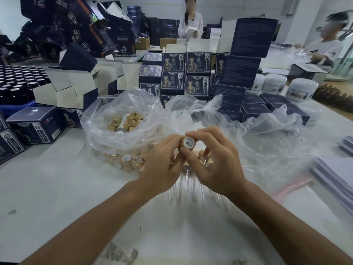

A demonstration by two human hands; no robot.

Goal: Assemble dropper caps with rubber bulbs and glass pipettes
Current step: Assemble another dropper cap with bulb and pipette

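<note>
Both forearms reach in from the bottom edge over the white table [47, 188]. Glass pipettes [183, 190] beneath the wrists are blurred and partly hidden by the hands. Left hand [162, 165] curls against the tan dropper cap [187, 143]; its fingertips are concealed. Right hand [214, 159] pinches that cap between thumb and forefinger, white-lined open end toward the camera. More caps sit in a clear plastic bag [122, 115] just behind.

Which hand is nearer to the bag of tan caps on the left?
Left. The left hand lies beside the bag, at its near right edge. The right hand is farther right, pinching a cap.
</note>
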